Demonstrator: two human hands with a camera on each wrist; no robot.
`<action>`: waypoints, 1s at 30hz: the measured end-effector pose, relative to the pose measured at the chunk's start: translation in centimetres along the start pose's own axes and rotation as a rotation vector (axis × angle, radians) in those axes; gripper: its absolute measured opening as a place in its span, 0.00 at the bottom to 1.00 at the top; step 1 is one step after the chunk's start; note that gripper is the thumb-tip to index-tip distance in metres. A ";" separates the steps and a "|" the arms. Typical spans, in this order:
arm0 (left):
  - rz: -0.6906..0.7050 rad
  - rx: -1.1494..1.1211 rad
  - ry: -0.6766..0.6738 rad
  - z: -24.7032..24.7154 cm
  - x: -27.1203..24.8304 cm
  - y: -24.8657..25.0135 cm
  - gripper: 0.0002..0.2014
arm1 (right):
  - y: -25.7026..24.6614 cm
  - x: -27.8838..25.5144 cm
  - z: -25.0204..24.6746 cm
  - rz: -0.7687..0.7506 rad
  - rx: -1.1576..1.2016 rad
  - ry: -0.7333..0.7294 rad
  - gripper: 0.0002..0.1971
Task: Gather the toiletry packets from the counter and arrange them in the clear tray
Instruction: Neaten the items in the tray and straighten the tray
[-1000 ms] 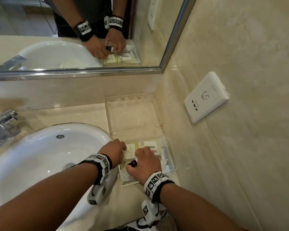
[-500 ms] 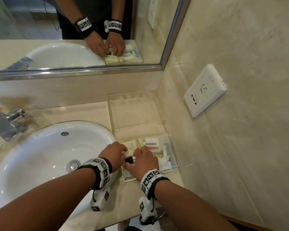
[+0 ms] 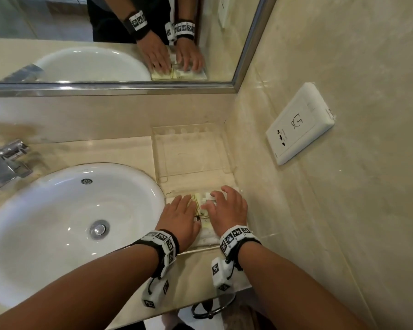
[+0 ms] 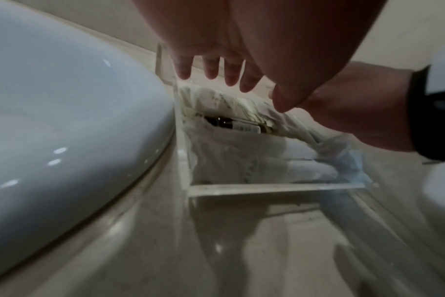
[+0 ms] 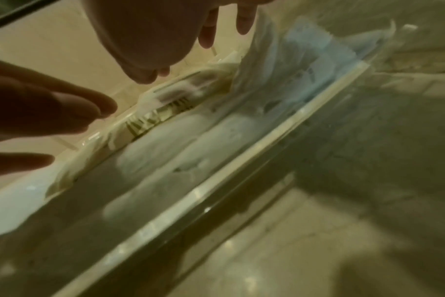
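Observation:
A small clear tray (image 3: 209,244) sits on the counter between the sink and the right wall, filled with toiletry packets (image 3: 197,200) in cream and white wrappers. My left hand (image 3: 180,214) lies over the tray's left half with fingers straight. My right hand (image 3: 225,204) covers the right half, fingers spread. In the left wrist view the left hand (image 4: 224,78) hovers just above the packets (image 4: 241,156), which include a dark tube, inside the tray's front wall (image 4: 267,188). The right wrist view shows the right hand (image 5: 165,40) above white packets (image 5: 178,136). Neither hand holds anything.
A second, larger clear tray (image 3: 191,153) stands in the back corner below the mirror. The white sink (image 3: 57,222) borders the small tray on the left, with a chrome tap (image 3: 5,160). A wall socket (image 3: 298,125) is on the right wall. The counter edge lies just behind my wrists.
Both hands, curled onto the packets before, have straightened and spread their fingers over the tray. The right hand has shifted to the tray's right side.

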State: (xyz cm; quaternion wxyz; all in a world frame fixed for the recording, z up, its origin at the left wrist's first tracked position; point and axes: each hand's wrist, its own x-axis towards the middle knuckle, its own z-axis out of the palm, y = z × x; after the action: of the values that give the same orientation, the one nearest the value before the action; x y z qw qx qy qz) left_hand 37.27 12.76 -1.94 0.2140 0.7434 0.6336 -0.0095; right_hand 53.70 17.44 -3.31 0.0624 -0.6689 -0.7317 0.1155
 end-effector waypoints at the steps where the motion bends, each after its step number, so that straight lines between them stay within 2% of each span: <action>1: -0.016 0.002 -0.021 0.4 -0.1 0.1 0.34 | -0.1 0.0 0.2 -0.020 -0.021 -0.021 0.21; 8: -0.059 0.016 -0.044 0.9 -0.6 0.4 0.35 | -0.9 -0.3 0.8 -0.029 -0.098 -0.142 0.24; 13: -0.013 0.029 -0.077 0.9 -0.4 0.5 0.35 | -0.2 -0.3 0.9 -0.076 -0.111 -0.216 0.23; 18: 0.063 0.100 -0.130 1.5 -0.5 0.3 0.33 | 2.3 -0.5 1.8 -0.211 -0.059 -0.211 0.22; 23: 0.038 0.108 -0.106 2.4 -0.4 0.5 0.34 | 3.2 -0.9 2.1 -0.230 -0.067 -0.207 0.23; 26: 0.017 0.100 -0.050 2.5 0.1 0.7 0.36 | 3.2 -1.2 1.9 -0.202 -0.112 -0.243 0.27; 30: -0.021 0.053 -0.052 2.9 1.0 1.1 0.35 | 3.3 -1.2 2.1 -0.220 -0.138 -0.253 0.34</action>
State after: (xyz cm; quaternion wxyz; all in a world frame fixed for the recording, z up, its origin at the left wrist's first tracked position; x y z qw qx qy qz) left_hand 39.26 12.62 -4.50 0.2107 0.7417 0.6350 -0.0478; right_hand 56.54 16.30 -6.06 -0.0640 -0.5675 -0.8088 0.1405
